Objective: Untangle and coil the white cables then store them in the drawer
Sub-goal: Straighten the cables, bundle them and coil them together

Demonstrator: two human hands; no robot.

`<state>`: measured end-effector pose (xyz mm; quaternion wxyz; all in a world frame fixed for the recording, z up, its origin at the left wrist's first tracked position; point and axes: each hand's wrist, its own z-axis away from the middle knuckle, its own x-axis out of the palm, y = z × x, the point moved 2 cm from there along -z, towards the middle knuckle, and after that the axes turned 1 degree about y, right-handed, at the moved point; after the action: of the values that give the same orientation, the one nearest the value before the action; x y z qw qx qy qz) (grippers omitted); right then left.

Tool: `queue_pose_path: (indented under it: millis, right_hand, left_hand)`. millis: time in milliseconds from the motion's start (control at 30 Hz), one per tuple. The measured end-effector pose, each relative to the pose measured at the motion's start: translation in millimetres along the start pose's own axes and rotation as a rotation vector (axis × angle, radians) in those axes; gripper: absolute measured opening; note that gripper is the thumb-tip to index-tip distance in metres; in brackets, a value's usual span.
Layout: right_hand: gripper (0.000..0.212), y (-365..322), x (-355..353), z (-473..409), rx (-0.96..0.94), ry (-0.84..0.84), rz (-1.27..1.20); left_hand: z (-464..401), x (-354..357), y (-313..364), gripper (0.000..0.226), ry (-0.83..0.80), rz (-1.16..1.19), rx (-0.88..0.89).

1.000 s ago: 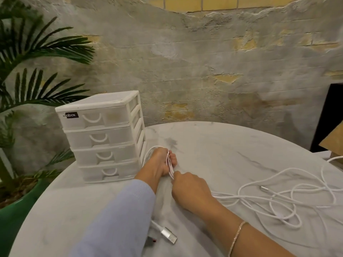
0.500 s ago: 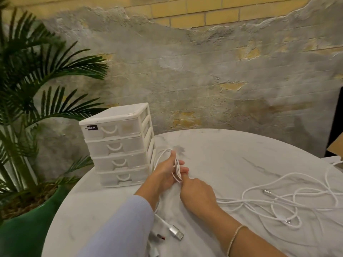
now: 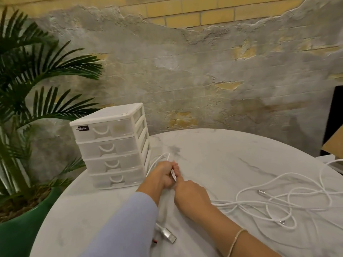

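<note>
While left hand (image 3: 163, 175) grips cable (image 3: 173, 175) | view tilted up since

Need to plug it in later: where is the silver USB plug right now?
In the head view, the silver USB plug lies on the white marble table at bottom centre, between both forearms, beside the lilac sleeve.

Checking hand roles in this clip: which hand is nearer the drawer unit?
Left. The left hand grips cable loops just beside the drawer unit's lower right corner; the right hand sits farther out on the table, toward the loose cables.
</note>
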<state>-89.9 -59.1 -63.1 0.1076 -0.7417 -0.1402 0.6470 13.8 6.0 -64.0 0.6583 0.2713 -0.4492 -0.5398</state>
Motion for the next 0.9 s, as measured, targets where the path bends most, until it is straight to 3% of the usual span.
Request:
queue_pose_path:
  millis: [200, 433, 633, 900]
  right_hand:
    - [0.035, 4.2, -4.9, -6.1, 0.020, -0.001, -0.098]
    - [0.038, 4.2, -4.2, -11.7, 0.031, -0.003, -0.124]
    - [0.044, 6.3, -9.9, -12.6, 0.108, -0.026, -0.186]
    - [0.034, 6.7, -9.1, -11.8, 0.189, -0.075, -0.160]
  left_hand:
    - [-5.1, 0.0, 8.2, 0.032, 0.016, 0.192, -0.003]
    - [-4.6, 1.9, 9.3, 0.025, -0.073, 0.322, -0.041]
    - [20.6, 9.9, 4.0, 0.058, -0.141, 0.261, -0.072]
    - [21.2, 0.2, -13.1, 0.037, -0.099, 0.245, -0.022]
